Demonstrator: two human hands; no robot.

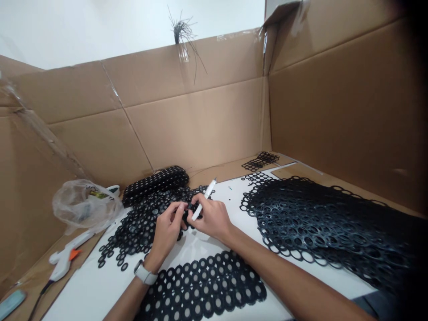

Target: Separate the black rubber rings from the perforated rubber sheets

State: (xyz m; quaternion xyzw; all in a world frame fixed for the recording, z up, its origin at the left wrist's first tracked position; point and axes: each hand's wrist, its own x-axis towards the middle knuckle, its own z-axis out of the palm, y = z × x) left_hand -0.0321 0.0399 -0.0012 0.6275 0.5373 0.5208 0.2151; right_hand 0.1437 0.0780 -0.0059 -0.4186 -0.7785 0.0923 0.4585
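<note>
My left hand (168, 227), with a watch (145, 273) at its wrist, is closed with thumb and fingers pinched around a small black piece (190, 207). Close against it, my right hand (212, 219) grips a slim white pen-shaped tool (206, 196) whose narrow end points up and away. The fingertips of both hands meet at the black piece, so most of it is hidden. Under and behind the hands spreads a heap of loose black rings (140, 227). Nearer to me lies a flat panel of joined black rings with pale centres (205, 285).
A large stack of black ring mesh (310, 218) covers the right side. At the back left lies a black roll with pale dots (157, 180). A clear plastic bag (83, 207) and a white glue gun (65, 258) sit on the left. Cardboard walls (200, 111) enclose the white board (80, 285).
</note>
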